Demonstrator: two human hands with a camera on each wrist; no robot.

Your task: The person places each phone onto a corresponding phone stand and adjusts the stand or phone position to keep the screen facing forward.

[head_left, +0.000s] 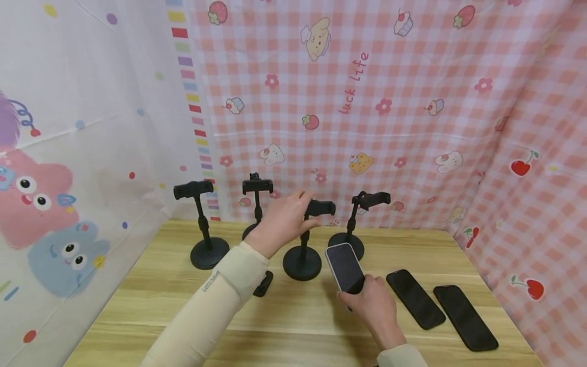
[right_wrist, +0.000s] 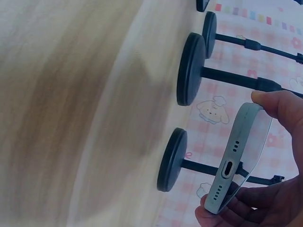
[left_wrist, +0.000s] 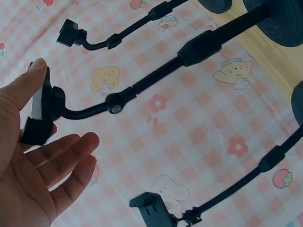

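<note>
My left hand (head_left: 283, 218) is at the clamp head of a black phone stand (head_left: 302, 264), the third from the left. The left wrist view has the thumb (left_wrist: 34, 80) on one end of the clamp (left_wrist: 39, 130), with the index finger partly hidden behind the other end; the remaining fingers are spread loosely. Over the table, my right hand (head_left: 377, 306) holds a smartphone (head_left: 345, 266) by its lower end, screen up and tilted. In the right wrist view the phone's pale edge (right_wrist: 232, 156) shows its charging port, with thumb and fingers on opposite sides.
Three other black phone stands (head_left: 209, 253) (head_left: 258, 201) (head_left: 352, 224) stand along the table's back. Two dark smartphones (head_left: 415, 299) (head_left: 465, 318) lie at the right. A small black object (head_left: 263, 284) lies partly hidden by the left sleeve. Patterned cloths (head_left: 348, 142) hang behind the wooden table (head_left: 312, 326).
</note>
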